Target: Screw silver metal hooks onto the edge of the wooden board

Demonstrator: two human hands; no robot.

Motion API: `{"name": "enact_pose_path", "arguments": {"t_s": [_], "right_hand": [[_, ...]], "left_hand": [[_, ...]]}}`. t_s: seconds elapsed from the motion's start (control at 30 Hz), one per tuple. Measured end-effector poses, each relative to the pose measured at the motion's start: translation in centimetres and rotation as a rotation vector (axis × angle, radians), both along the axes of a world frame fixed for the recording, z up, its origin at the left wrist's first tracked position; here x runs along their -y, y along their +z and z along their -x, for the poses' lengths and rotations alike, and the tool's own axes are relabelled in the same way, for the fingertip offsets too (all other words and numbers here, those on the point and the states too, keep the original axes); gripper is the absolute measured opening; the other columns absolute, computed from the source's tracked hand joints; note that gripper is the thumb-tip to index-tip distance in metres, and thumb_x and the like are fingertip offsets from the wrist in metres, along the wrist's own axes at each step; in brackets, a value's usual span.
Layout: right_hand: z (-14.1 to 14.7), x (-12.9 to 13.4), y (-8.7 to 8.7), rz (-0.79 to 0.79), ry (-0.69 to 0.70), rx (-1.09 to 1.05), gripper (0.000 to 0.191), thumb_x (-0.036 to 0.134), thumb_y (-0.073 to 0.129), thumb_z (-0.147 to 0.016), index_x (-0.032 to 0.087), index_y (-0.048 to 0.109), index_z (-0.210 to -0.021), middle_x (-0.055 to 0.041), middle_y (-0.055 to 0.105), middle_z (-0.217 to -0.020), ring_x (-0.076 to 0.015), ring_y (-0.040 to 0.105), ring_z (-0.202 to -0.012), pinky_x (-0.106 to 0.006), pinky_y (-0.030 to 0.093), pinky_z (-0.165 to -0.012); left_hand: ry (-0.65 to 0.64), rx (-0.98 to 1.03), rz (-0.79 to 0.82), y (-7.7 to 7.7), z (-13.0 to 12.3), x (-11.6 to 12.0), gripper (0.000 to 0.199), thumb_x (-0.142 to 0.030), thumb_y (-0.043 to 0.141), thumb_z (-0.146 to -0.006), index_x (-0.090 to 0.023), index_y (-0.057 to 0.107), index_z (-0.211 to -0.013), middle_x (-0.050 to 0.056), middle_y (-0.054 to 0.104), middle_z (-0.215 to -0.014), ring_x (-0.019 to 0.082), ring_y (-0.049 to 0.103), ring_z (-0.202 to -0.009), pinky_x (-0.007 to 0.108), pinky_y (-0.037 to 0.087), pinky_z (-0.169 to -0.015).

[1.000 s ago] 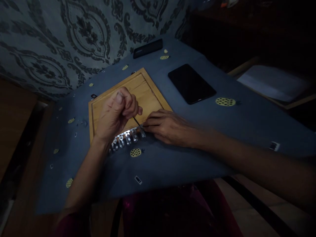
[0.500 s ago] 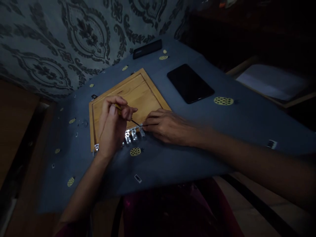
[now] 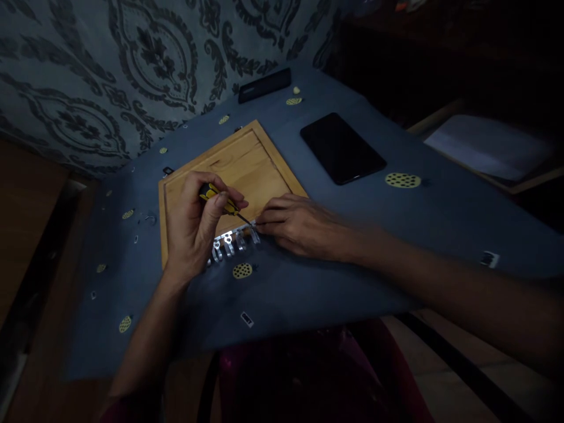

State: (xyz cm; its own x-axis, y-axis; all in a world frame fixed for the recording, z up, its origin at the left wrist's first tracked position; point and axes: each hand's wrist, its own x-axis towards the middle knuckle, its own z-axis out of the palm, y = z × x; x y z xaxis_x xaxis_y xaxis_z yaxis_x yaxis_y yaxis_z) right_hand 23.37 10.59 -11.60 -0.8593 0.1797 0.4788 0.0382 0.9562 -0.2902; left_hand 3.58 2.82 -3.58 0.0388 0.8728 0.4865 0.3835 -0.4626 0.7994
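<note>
My left hand (image 3: 194,223) is closed around a yellow and black screwdriver (image 3: 229,205), whose thin shaft slants down to the right. The screwdriver's tip meets a shiny metal strip with several hooks (image 3: 228,239), which lies along the near edge of a wooden board (image 3: 233,167). At the strip's right end, my right hand (image 3: 293,226) rests on the board's edge with its fingers pressed together. Whether those fingertips pinch the strip or something small is hidden.
A black phone (image 3: 341,148) lies right of the board on the blue patterned tablecloth (image 3: 317,294). Farther back is a dark case-like object (image 3: 264,85). A small curved metal piece (image 3: 150,219) lies left of the board.
My left hand has turned and its fingers have shifted on the screwdriver, so more of the yellow handle shows. The right hand has stayed nearly still at the strip's end.
</note>
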Motion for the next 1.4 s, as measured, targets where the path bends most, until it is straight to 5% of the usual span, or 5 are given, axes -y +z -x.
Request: {"name": "enact_pose_path", "arguments": {"t_s": [0.43, 0.67, 1.4], "right_hand": [[0.0, 0.1, 0.3, -0.005, -0.017, 0.018, 0.025, 0.014, 0.053, -0.100, 0.016, 0.075, -0.113, -0.0097, 0.078, -0.116, -0.0258, 0.063, -0.106, -0.044, 0.050, -0.094], [0.0, 0.0, 0.2, 0.001, 0.004, -0.004, 0.025, 0.014, 0.052, -0.101, 0.015, 0.074, -0.112, -0.0098, 0.078, -0.115, -0.0252, 0.064, -0.104, -0.042, 0.050, -0.092], [0.1, 0.0, 0.2, -0.015, -0.014, 0.020, 0.024, 0.014, 0.053, -0.101, 0.014, 0.075, -0.111, -0.0099, 0.078, -0.113, -0.0257, 0.063, -0.104, -0.042, 0.049, -0.091]], "left_hand": [[0.059, -0.057, 0.016, 0.1, -0.1, 0.3, 0.022, -0.044, 0.062, -0.103, -0.022, 0.060, -0.102, 0.002, 0.077, -0.089, 0.017, 0.077, -0.083, 0.030, 0.062, -0.077], [0.154, 0.033, -0.173, 1.0, -0.9, 0.9, 0.019, -0.040, 0.059, -0.105, -0.022, 0.061, -0.100, 0.001, 0.076, -0.085, 0.017, 0.077, -0.075, 0.033, 0.063, -0.074], [0.157, 0.040, -0.094, 0.0, -0.9, 1.3, 0.014, -0.039, 0.061, -0.104, -0.026, 0.066, -0.101, 0.000, 0.075, -0.086, 0.017, 0.077, -0.075, 0.035, 0.064, -0.071]]}}
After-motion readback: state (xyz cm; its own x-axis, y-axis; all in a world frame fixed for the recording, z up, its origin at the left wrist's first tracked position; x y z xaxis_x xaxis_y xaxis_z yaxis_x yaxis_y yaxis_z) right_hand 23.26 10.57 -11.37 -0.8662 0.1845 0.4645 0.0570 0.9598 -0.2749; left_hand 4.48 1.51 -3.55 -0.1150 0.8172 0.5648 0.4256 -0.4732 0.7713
